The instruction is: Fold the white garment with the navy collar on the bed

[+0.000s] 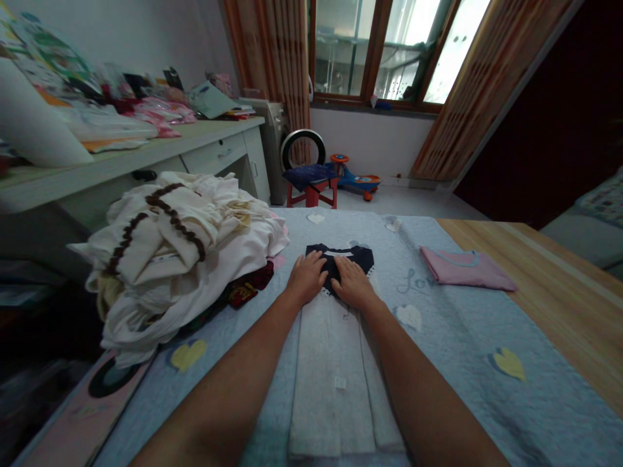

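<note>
Along the far left runs a pale cream desk (131, 152) with white drawers, its top piled with papers and pink packets (150, 110). In front of it, on a quilted pale blue cover (452, 337), sits a loose heap of cream-white clothes with brown braided trim (165, 259), and a dark red patterned cloth (249, 287) shows at the heap's right edge. Just right of that, the left hand (306, 279) lies open and flat, palm down, on the navy top section (348, 261) of a folded white garment (333, 383). The right hand (353, 283) lies open and flat on the same navy section, just beside the left; neither of the 2 hands grips anything. The garment lies near the middle of the cover, its long white body running toward the person. Farther right, a folded pink shirt (467, 268) with a pale blue neckline rests on the cover, well apart from the right hand, and the cover's edge meets a honey-coloured wooden surface (559, 292). Beyond the cover stand a red stool with a navy seat (309, 178) and a blue and orange ride-on toy (357, 175).
</note>
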A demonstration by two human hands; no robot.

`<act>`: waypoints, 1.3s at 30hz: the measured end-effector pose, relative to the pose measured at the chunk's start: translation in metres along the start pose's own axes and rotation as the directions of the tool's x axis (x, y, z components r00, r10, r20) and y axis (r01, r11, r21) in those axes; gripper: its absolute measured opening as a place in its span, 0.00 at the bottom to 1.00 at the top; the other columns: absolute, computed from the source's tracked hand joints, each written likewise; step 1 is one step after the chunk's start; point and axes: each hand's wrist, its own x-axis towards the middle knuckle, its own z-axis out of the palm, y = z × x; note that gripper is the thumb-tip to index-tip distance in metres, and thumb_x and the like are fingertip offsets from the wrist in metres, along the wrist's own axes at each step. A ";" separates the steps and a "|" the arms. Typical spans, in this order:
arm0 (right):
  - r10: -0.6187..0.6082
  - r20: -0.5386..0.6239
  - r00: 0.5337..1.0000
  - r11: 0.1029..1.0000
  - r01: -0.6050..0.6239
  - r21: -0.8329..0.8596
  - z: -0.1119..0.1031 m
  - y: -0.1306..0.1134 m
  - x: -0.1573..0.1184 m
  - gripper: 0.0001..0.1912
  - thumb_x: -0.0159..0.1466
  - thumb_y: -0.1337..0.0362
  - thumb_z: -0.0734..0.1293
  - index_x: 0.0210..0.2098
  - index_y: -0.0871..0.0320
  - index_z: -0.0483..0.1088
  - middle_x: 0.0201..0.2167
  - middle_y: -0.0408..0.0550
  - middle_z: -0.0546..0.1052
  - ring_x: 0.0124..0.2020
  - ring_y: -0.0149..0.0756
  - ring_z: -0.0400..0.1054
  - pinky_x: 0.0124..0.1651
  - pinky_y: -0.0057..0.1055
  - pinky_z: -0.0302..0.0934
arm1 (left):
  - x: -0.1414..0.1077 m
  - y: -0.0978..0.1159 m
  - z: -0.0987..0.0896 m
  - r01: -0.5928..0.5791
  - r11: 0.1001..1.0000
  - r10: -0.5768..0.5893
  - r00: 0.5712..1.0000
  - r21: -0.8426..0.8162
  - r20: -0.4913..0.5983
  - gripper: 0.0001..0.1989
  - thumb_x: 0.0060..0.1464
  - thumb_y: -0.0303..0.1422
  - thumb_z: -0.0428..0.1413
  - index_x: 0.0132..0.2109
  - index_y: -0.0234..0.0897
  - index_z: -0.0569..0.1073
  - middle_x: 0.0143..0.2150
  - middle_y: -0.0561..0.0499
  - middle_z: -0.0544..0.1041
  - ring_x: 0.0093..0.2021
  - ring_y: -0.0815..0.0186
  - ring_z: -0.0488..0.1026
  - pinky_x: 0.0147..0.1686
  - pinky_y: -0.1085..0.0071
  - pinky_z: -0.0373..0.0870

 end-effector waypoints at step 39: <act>-0.039 0.065 0.997 0.999 0.036 0.035 -0.005 -0.002 -0.001 0.27 0.69 0.60 0.58 0.67 0.60 0.59 0.70 0.53 0.56 0.71 0.43 0.46 0.71 0.48 0.38 | 0.005 -0.004 0.004 0.147 0.987 -0.151 0.987 0.070 0.062 0.25 0.68 0.38 0.44 0.68 0.38 0.59 0.71 0.43 0.59 0.71 0.58 0.54 0.68 0.51 0.51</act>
